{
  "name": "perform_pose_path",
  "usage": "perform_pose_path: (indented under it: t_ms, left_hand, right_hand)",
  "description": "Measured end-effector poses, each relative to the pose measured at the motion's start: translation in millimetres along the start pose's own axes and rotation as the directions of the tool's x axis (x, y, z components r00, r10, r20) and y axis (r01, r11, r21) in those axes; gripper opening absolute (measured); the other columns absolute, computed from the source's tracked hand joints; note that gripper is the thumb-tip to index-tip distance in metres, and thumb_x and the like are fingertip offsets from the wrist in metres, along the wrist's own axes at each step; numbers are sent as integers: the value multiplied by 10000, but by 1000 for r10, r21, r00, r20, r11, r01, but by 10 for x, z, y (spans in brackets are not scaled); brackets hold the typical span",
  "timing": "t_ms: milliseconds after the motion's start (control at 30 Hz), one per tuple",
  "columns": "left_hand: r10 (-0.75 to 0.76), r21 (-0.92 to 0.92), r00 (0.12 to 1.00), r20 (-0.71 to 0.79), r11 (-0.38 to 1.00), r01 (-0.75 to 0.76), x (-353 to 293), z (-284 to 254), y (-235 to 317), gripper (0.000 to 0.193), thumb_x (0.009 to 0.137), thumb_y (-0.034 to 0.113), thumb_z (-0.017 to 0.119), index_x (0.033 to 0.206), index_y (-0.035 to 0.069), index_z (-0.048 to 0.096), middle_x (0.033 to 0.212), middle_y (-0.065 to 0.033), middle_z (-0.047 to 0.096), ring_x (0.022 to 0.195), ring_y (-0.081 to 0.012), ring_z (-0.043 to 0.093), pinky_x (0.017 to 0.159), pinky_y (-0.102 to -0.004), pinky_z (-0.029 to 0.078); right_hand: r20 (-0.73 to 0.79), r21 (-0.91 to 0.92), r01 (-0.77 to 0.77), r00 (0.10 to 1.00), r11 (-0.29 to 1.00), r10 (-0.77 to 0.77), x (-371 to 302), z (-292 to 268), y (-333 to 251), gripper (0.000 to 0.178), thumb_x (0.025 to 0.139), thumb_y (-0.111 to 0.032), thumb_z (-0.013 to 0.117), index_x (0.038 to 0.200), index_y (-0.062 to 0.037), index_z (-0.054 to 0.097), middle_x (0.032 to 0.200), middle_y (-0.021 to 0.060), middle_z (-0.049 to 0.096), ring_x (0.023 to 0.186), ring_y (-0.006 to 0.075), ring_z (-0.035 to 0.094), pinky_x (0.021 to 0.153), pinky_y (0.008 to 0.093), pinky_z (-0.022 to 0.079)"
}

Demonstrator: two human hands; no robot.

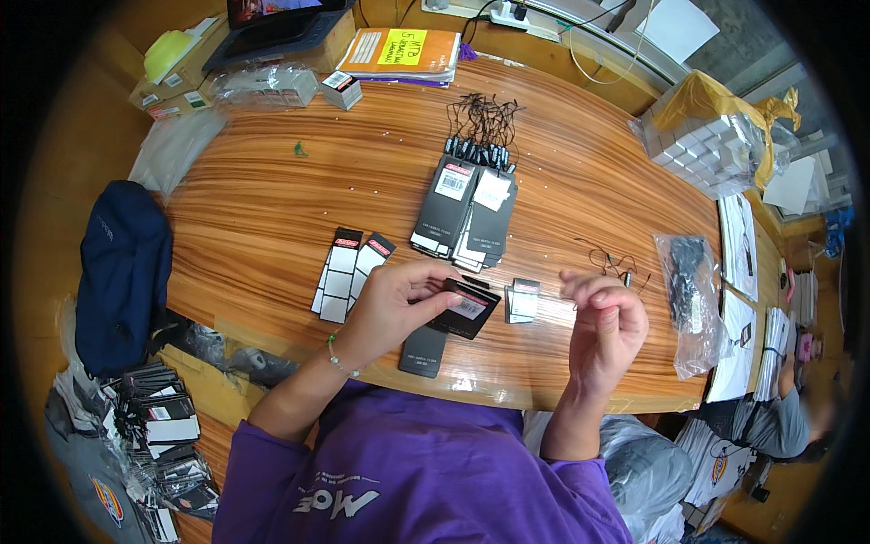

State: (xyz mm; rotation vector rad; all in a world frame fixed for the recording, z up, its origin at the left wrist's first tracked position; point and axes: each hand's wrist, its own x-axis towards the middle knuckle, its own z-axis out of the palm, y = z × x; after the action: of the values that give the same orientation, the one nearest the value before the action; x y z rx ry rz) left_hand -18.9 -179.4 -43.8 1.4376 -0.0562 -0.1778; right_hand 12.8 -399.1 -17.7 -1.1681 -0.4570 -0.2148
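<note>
My left hand (408, 297) pinches a black hang tag (469, 308) with a white printed sticker, tilted above the table's near edge. My right hand (609, 328) is raised to the right, its fingers curled toward the thumb; whatever they hold, if anything, does not show. Just beyond it lie loose black hang-tag strings (609, 258). Between my hands sits a small stack of white stickers (523, 301). A dark grey tag (422, 352) lies under my left wrist. Farther off is a pile of dark tags (444, 204) with black strings bunched at the top.
Black-and-white tag strips (341, 276) lie left of my left hand. A plastic bag of black strings (693, 304) is at the right edge. At the back stand orange folders (399, 56), a laptop (281, 32) and a wrapped block of white boxes (702, 136). Another person's sleeve (781, 426) shows far right.
</note>
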Motion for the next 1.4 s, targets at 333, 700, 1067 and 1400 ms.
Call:
perform_pose_path:
  t_ms: [333,700,1067,1400]
  left_hand:
    - [12,-73,997,-73,997,-17,15,-11,-10,230,830,-43,586,1056,-63,551,941,-92,628,853,-102,605,743,-209,507]
    - [139,88,973,-183,988,-125,-58,97,-5,154,820,-5,608,969,-43,600,871,-79,661,776,-95,637,657,-218,530]
    - [103,73,984,-142,993,-94,-94,130,44,113,810,-60,599,911,-46,551,863,-60,629,762,-63,604,630,-172,493]
    - [129,130,982,-134,985,-112,-105,130,73,138,793,-46,598,929,-44,580,877,-44,607,767,-65,597,602,-194,521]
  right_hand:
    - [98,-462,-238,944,854,316,-90,318,38,67,785,45,619,841,16,595,768,83,620,725,144,603,666,246,475]
    - [227,-692,159,974,705,3,-138,547,289,141,698,99,598,786,5,540,712,111,583,616,225,574,550,300,454]
    - [174,-604,221,974,766,-144,-232,563,452,177,669,155,576,775,27,514,684,136,573,572,217,553,518,285,443]
    - [163,-603,231,973,764,-165,-219,587,504,189,645,167,566,753,28,497,660,129,551,543,213,520,493,281,422]
